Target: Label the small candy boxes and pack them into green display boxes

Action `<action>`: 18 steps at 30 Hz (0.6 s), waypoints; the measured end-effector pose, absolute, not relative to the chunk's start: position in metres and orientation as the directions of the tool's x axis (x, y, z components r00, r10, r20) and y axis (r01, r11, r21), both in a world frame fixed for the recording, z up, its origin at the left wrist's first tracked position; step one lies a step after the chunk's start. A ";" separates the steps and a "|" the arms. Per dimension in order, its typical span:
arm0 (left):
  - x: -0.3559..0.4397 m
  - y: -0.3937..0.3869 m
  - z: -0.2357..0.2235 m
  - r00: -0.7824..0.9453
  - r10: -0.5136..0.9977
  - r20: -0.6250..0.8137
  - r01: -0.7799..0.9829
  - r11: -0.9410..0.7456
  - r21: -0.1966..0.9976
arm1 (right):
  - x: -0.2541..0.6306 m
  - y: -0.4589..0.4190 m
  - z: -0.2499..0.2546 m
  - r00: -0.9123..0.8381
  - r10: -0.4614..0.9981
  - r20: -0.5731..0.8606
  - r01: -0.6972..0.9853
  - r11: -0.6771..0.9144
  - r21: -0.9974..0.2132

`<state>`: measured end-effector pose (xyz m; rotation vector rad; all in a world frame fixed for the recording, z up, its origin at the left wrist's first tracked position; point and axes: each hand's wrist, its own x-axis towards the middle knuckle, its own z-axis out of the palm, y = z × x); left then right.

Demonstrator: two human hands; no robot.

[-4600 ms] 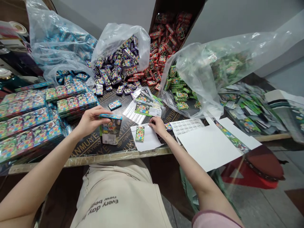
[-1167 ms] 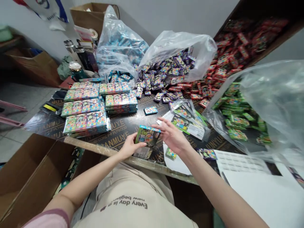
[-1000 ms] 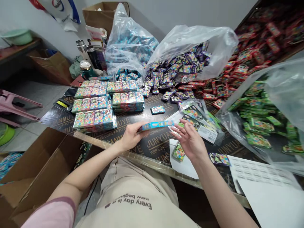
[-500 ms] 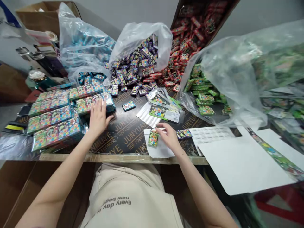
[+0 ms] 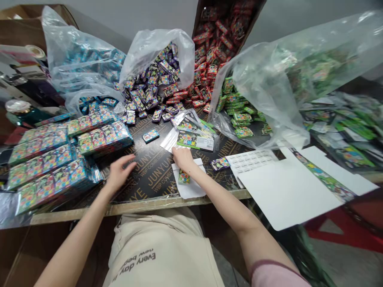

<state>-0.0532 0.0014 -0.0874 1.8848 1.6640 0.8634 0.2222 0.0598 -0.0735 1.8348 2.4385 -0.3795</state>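
Note:
My left hand hovers over the dark board beside the stacked packs, its fingers apart and holding nothing. My right hand is closed, fingertips down at the edge of a white striped sheet; whatever it may pinch is hidden. Beneath that wrist, a small green box lies on a white paper, partly covered. A flat green-and-black package in clear plastic lies just beyond the right hand. Between the hands and the bags sits a single blue box.
Wrapped multi-packs are stacked at the left. Behind stand a bag of purple boxes, a heap of red boxes and a bag of green boxes. White card sheets overhang the table's front edge at right.
My left hand has left the top of the wrapped packs and come nearer. My right hand has moved forward past the green box to the striped sheet, and its fingers have closed. The view has shifted.

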 end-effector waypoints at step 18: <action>0.091 0.015 -0.106 0.428 0.903 0.035 0.755 -0.378 0.535 | 0.292 -0.027 -0.079 -0.493 0.869 -0.046 0.804 0.434 -0.406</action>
